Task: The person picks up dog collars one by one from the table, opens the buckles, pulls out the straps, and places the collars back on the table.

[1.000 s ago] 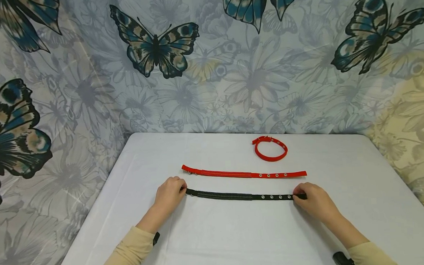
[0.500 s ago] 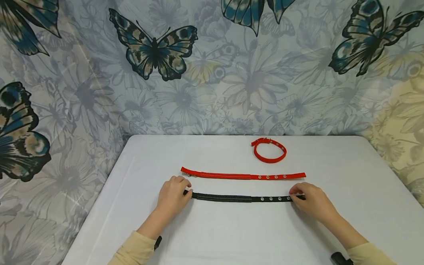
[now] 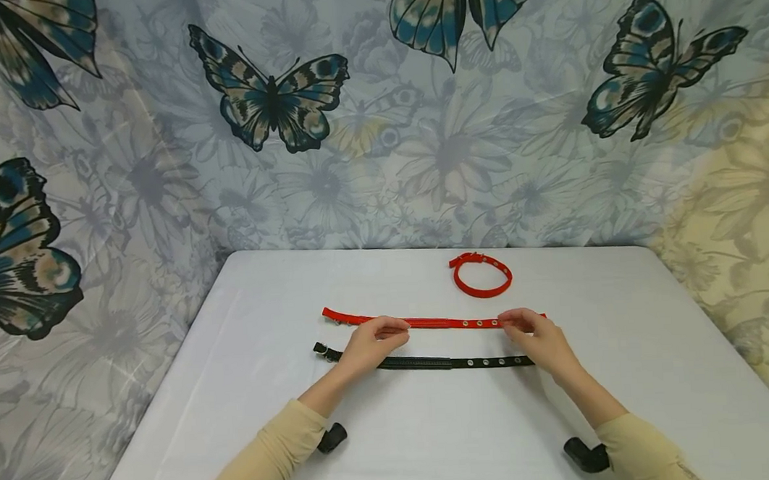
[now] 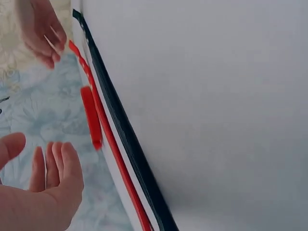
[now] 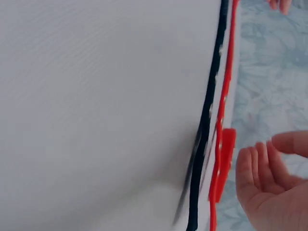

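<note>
A black collar [image 3: 423, 362] with a buckle at its left end and metal eyelets to the right lies stretched out on the white table. Behind it, roughly parallel, runs a straight red collar [image 3: 431, 322]. My left hand [image 3: 372, 343] hovers over the black collar's left part, fingers loosely bent and holding nothing; the left wrist view shows a gap between thumb and fingers. Over the right ends of both collars is my right hand [image 3: 541, 339], also with nothing between thumb and fingers [image 5: 245, 166]. It covers part of both right ends in the head view.
A second red collar [image 3: 483, 293], buckled into a ring, lies farther back on the table [image 3: 283, 289]. Behind the table hangs a cloth backdrop [image 3: 330, 192] with butterflies and flowers. Black wrist cameras [image 3: 587, 455] are worn at both wrists.
Both hands have let go of the black collar's ends and lifted. The left hand has moved right, the right hand slightly left and away from me. The black collar stays stretched out.
</note>
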